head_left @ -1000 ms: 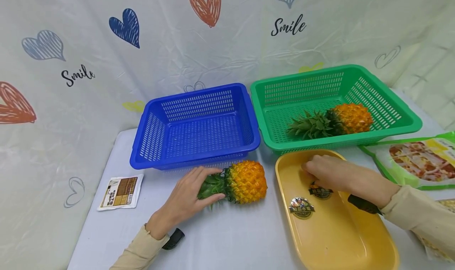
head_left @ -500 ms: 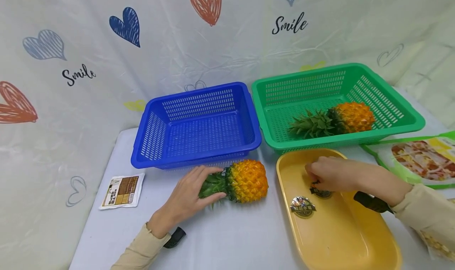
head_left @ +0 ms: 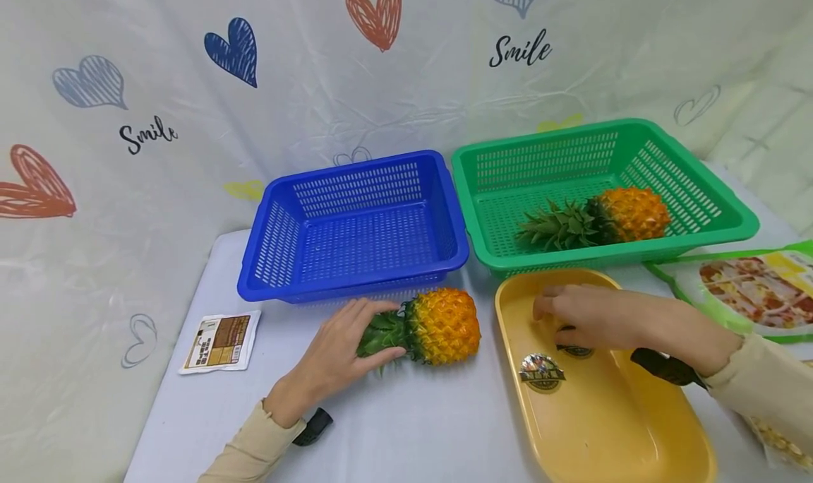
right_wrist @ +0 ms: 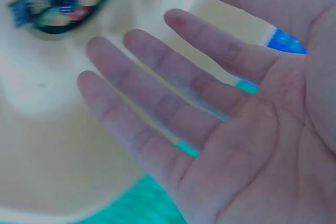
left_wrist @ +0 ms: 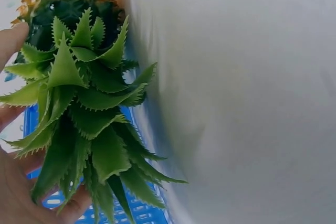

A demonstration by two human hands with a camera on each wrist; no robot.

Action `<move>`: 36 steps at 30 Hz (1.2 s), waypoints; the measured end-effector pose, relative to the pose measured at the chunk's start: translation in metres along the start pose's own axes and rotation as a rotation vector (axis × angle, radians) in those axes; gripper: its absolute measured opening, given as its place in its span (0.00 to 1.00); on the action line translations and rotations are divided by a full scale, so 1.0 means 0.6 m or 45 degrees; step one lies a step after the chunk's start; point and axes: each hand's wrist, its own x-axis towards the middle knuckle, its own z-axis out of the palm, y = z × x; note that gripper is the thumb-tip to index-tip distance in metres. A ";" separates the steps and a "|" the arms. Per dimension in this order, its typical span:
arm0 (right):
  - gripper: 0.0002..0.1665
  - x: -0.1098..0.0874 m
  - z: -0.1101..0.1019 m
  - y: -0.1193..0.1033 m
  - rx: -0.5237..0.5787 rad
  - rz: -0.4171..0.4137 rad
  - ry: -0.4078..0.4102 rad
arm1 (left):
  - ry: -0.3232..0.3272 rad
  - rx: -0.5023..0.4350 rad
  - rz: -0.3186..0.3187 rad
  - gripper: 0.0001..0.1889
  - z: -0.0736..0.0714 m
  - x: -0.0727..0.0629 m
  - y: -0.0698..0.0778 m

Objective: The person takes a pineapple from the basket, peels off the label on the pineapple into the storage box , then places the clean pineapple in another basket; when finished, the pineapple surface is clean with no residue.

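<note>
An orange-yellow pineapple (head_left: 447,325) lies on its side on the white-covered table, its leafy crown (left_wrist: 89,108) pointing left. My left hand (head_left: 333,345) holds it at the crown, thumb on the near side and fingers on the far side. In the left wrist view, parts of the fingers show behind the spiky leaves. My right hand (head_left: 591,317) is inside the yellow basin (head_left: 610,419), over its far part. The right wrist view shows this palm bare and its fingers extended. Two round dark stickers, one label (head_left: 541,373) fully visible, are on the basin floor; my right hand partly covers the other.
Behind the pineapple stands a blue basket (head_left: 362,239). Right of it, a green basket (head_left: 502,207) holds another pineapple (head_left: 635,215). A small printed packet (head_left: 220,342) lies at left. A green-edged food bag (head_left: 756,292) lies at right, beside the right forearm.
My right hand's fingers have loosened and spread out inside the basin. My left hand and the pineapple stay in place; the head view has shifted slightly.
</note>
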 end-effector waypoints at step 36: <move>0.50 0.124 -0.018 -0.144 0.045 -0.368 0.143 | -0.025 0.025 0.048 0.29 -0.008 -0.007 0.017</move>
